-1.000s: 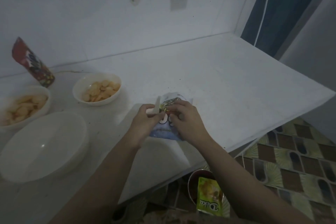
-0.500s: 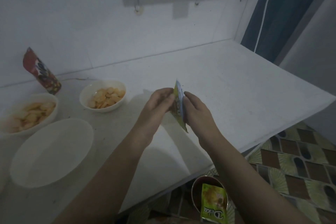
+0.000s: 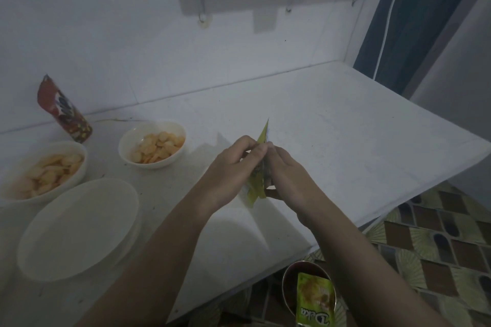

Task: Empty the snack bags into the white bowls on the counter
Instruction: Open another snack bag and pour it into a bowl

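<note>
Both hands, left hand (image 3: 233, 167) and right hand (image 3: 285, 178), now pinch green snack bag (image 3: 257, 186) lifted off surface (image 3: 345, 141), edge-on; likely tearing it for empty bowl (image 3: 79, 228).

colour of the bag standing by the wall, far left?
Dark red bag with dark and yellowish print, details blurred; head view, the only one.

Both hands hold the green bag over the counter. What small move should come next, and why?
Probably tear the top open. Both hands, left and right, pinch the green snack bag edge-on above the counter; the large white bowl is empty.
</note>
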{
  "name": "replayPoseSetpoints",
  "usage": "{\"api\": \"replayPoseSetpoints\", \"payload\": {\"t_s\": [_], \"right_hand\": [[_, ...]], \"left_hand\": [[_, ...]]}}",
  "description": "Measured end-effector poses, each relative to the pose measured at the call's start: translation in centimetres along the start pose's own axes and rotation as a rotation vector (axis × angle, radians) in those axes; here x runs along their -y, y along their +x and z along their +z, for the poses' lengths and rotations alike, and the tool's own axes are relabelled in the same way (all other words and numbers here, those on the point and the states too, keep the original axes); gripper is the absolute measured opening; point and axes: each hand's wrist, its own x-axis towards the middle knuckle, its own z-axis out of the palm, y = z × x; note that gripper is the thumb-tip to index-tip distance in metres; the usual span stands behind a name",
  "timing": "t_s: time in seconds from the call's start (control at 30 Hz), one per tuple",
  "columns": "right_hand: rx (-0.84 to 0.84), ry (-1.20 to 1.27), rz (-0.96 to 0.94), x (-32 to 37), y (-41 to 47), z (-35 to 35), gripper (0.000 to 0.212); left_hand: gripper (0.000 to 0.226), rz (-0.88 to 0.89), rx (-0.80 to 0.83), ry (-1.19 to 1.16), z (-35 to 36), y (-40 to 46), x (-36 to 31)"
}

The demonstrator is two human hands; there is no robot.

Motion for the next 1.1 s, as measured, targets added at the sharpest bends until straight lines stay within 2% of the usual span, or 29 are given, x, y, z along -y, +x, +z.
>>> {"api": "replayPoseSetpoints", "payload": {"t_s": [0.27,0.37,0.47,0.7,0.83,0.93,1.1], "right_hand": [[0.017,-0.058,-0.069,0.0,0.1,0.2,0.058],[0.008,-0.051,-0.127,-0.1,0.3,0.5,0.043],[-0.034,-0.112,-0.192,-0.2,0.5,0.5,0.033],[0.018,-0.234,-0.286,0.5,0.5,-0.1,0.035],[0.017,-0.294,-0.329,1.0,0.7,-0.4,0.035],[-0.049,-0.237,-0.378,1.0,0.9,-0.2,0.037],[-0.055,-0.236,-0.427,0.9,1.2,-0.5,0.032]], "left_hand": [[0.025,0.104,0.016,0.177,-0.5,0.0,-0.5],[0.021,0.151,-0.054,0.279,-0.8,0.7,-0.1],[0.021,0.098,-0.101,0.275,-1.1,0.9,-0.1],[0.025,0.114,0.023,0.197,-0.9,0.0,0.1],[0.030,0.158,-0.068,0.164,-0.2,-0.1,0.4],[0.021,0.171,-0.114,0.127,0.0,0.2,0.4],[0.026,0.158,-0.178,0.088,0.4,0.4,0.3]]}}
